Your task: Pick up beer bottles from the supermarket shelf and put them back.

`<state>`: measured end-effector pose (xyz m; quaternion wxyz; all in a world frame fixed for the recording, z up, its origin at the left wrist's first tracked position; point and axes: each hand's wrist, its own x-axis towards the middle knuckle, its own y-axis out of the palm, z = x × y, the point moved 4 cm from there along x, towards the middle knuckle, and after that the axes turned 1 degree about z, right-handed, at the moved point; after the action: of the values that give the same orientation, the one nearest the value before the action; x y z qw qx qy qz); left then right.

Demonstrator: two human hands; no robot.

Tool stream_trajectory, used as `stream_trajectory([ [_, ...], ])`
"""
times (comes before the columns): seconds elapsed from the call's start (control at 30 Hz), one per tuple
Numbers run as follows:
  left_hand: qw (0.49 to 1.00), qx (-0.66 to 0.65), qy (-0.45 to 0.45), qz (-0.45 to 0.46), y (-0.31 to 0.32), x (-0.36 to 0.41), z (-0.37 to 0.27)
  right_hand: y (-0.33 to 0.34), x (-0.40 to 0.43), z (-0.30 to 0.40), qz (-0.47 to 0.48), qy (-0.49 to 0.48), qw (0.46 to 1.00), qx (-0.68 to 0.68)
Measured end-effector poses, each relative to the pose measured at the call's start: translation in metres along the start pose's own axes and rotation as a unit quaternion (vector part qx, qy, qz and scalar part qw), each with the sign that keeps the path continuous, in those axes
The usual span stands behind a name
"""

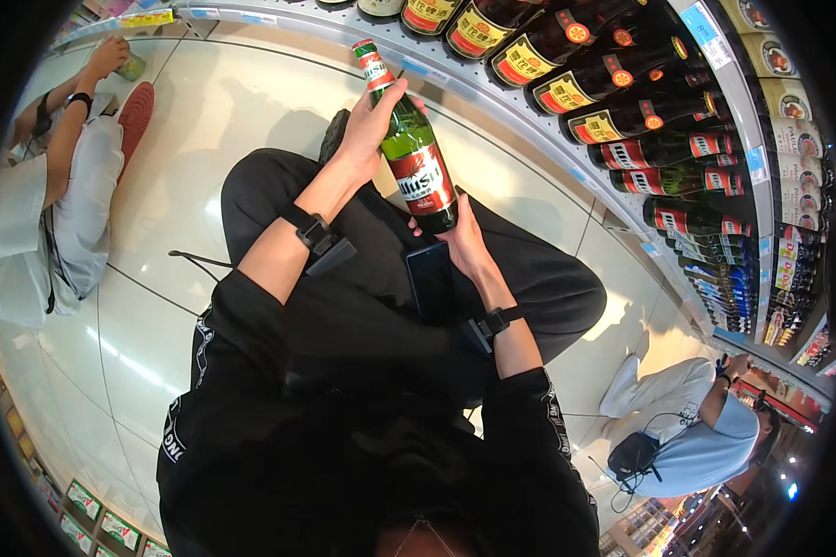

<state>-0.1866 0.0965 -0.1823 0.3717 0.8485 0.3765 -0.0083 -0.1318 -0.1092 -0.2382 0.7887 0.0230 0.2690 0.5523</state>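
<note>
A green glass beer bottle (418,157) with a red Wusu label tilts in front of me above my crossed black-clad legs, its capped neck pointing away. Around its neck and shoulder my left hand (369,129) is wrapped, the thumb lying along the glass. Under the base my right hand (465,237) supports it, fingers at the lower edge. A dark smartphone (430,284) lies in my lap just below the bottle. Each forearm wears a black strap with a buckle.
Ahead and right curves a metal shelf (474,83) with brown beer bottles (529,61) and green Wusu bottles (669,150). Cans (798,139) fill another tier. A crouching person (76,160) holds a can at left; another person (697,432) crouches at lower right. Boxes (118,529) stand behind.
</note>
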Motion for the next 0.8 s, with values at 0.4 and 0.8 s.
stream_trajectory([
  [0.4, 1.000, -0.004, -0.005, 0.007, 0.001, -0.002, 0.001, -0.002, -0.006, 0.003, -0.039, -0.056, 0.997, -0.021],
  [0.8, 0.995, -0.100, -0.015, -0.005, -0.006, -0.006, -0.001, 0.016, -0.007, 0.026, -0.051, -0.103, 0.984, 0.133],
])
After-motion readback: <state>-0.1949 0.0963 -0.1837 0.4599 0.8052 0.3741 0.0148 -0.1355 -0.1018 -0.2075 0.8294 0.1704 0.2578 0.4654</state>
